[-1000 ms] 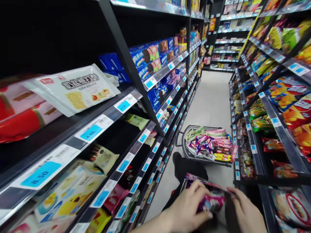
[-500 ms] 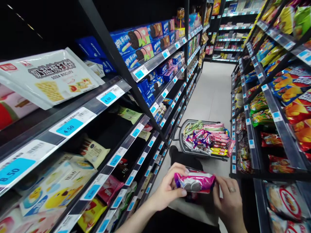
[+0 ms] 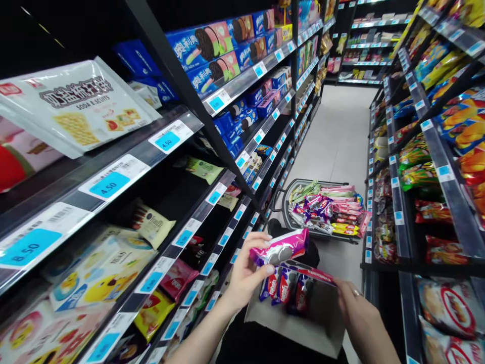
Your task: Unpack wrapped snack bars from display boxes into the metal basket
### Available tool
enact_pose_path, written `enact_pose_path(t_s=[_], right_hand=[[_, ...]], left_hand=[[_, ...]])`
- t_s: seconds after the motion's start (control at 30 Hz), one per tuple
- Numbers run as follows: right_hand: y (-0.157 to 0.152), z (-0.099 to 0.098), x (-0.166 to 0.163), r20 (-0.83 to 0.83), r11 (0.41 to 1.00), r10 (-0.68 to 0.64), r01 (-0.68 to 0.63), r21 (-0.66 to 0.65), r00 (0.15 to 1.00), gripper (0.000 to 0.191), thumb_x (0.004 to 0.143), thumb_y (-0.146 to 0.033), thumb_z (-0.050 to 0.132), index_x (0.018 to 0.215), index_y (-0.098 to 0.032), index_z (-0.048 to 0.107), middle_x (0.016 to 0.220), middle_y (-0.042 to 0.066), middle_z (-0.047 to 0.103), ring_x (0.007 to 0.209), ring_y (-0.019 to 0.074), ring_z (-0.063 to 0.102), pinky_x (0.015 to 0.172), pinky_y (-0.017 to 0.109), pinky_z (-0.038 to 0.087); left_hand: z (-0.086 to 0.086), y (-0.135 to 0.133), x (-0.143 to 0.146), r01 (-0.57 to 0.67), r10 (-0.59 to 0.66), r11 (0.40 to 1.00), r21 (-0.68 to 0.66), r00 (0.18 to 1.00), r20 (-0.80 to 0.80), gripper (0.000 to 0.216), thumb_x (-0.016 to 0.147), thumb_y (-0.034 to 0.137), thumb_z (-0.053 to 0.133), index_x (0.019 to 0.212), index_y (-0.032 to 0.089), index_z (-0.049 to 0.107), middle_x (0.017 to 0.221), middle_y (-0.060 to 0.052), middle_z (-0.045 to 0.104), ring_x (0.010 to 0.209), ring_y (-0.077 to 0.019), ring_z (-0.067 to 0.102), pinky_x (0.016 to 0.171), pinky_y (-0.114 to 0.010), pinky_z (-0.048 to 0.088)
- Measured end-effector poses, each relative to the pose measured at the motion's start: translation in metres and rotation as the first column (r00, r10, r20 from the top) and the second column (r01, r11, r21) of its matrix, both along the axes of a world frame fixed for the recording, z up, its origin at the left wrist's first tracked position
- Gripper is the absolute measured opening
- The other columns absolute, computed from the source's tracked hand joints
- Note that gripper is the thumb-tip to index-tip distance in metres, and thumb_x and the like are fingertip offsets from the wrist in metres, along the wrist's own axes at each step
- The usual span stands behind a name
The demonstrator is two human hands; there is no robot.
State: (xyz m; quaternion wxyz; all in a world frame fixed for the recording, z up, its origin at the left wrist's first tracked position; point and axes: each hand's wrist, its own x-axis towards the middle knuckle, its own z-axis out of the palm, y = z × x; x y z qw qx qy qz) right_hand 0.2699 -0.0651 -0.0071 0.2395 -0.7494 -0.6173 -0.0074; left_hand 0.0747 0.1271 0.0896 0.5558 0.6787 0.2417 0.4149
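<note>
My left hand (image 3: 244, 275) is closed on a purple-and-pink cookie pack (image 3: 282, 247), thumb below and fingers above. The pack is tilted, its right end higher, over the far left edge of a cardboard box (image 3: 303, 326). That box sits at my lap, and several red-and-purple snack packs (image 3: 285, 287) stand in its left part. My right hand (image 3: 358, 308) pinches the box's far right corner, by a red printed edge strip; a ring shows on one finger.
Ahead on the floor stands a black basket (image 3: 286, 215) heaped with wrapped snacks. Shelves with biscuit packs (image 3: 91, 101) and blue cookie boxes (image 3: 204, 43) rise close on my left. On the right are racks of snack bags (image 3: 454, 303). A pale aisle floor (image 3: 337, 131) runs between.
My left hand has carried the cookie pack left and up, tilting it. My right hand has gone from beside the pack to the box's corner, and the box's inside now shows.
</note>
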Motion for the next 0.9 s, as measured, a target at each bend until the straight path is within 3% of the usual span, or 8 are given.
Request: enact_pose_path(t_s=[0.2,0.33,0.47,0.53,0.6,0.7,0.8,0.9], right_hand=[[-0.051,0.001,-0.002,-0.057,0.942,0.167,-0.176,-0.284,0.984,0.056,0.075,0.003,0.037,0.121,-0.023,0.057,0.1,0.008,0.072,0.067,0.0163,0.072,0.053,0.02,0.054],[-0.06,0.007,0.001,-0.065,0.957,0.231,-0.239,-0.164,0.971,0.035,0.082,-0.013,0.052,0.116,-0.02,0.061,0.103,0.011,0.072,0.083,0.024,0.073,0.068,0.028,0.06],[-0.041,0.042,0.002,-0.259,0.977,0.162,-0.191,-0.09,0.952,0.039,0.089,-0.031,0.057,0.127,-0.022,0.056,0.119,0.012,0.067,0.106,0.0269,0.066,0.084,0.034,0.057],[-0.027,0.061,-0.001,-0.495,0.988,0.072,-0.131,-0.086,0.866,0.045,0.094,-0.034,0.051,0.137,-0.025,0.046,0.128,0.011,0.062,0.111,0.0242,0.064,0.088,0.032,0.055],[-0.012,0.072,-0.006,-0.703,0.995,0.031,-0.09,-0.047,0.71,0.052,0.096,-0.045,0.044,0.143,-0.023,0.039,0.132,0.013,0.058,0.108,0.0244,0.065,0.083,0.031,0.056],[0.005,0.077,-0.018,-0.874,1.0,0.004,-0.025,-0.009,0.486,0.053,0.092,-0.055,0.047,0.136,-0.024,0.048,0.129,0.013,0.06,0.106,0.0265,0.066,0.079,0.03,0.057],[0.012,0.078,-0.03,-0.931,0.989,-0.096,0.14,-0.049,0.353,0.043,0.09,-0.051,0.054,0.123,-0.024,0.057,0.12,0.011,0.066,0.101,0.0254,0.067,0.08,0.029,0.056],[0.013,0.083,-0.04,-0.943,0.981,-0.124,0.181,-0.07,0.308,0.041,0.09,-0.049,0.055,0.121,-0.022,0.056,0.118,0.013,0.066,0.102,0.026,0.067,0.082,0.032,0.057]], left_hand=[[-0.011,-0.017,-0.016,0.114,-0.109,0.987,-0.115,0.993,0.045,0.024,0.081,0.033,0.072,0.102,0.026,0.061,0.113,-0.006,0.053,0.099,-0.0204,0.053,0.081,-0.031,0.045],[-0.013,-0.026,-0.018,0.286,-0.291,0.953,-0.098,0.956,-0.04,0.011,0.082,0.031,0.071,0.081,0.021,0.067,0.106,-0.007,0.057,0.096,-0.0203,0.055,0.084,-0.035,0.045],[-0.01,-0.027,-0.008,0.416,-0.421,0.907,-0.066,0.893,-0.158,0.032,0.088,0.039,0.061,0.063,0.021,0.069,0.094,-0.01,0.063,0.092,-0.0232,0.055,0.082,-0.039,0.046],[-0.007,-0.026,-0.002,0.456,-0.457,0.889,-0.05,0.871,-0.178,0.035,0.09,0.035,0.058,0.06,0.022,0.07,0.091,-0.01,0.065,0.09,-0.0234,0.055,0.081,-0.04,0.047],[-0.004,-0.026,0.002,0.494,-0.49,0.869,-0.018,0.856,-0.163,0.036,0.092,0.027,0.055,0.059,0.023,0.07,0.089,-0.009,0.066,0.091,-0.0234,0.054,0.081,-0.04,0.047],[0.001,-0.024,0.002,0.535,-0.527,0.845,0.014,0.836,-0.151,0.038,0.092,0.017,0.051,0.06,0.024,0.07,0.097,-0.008,0.066,0.098,-0.0235,0.053,0.085,-0.039,0.046],[0.006,-0.023,-0.002,0.53,-0.533,0.846,-0.054,0.841,-0.091,0.014,0.085,0.021,0.061,0.091,0.026,0.073,0.124,-0.009,0.055,0.111,-0.0271,0.053,0.092,-0.042,0.046],[0.012,-0.023,-0.006,0.52,-0.536,0.835,-0.179,0.842,-0.059,0.065,0.071,0.036,0.077,0.13,0.025,0.054,0.143,-0.015,0.04,0.126,-0.0357,0.045,0.102,-0.052,0.038]])
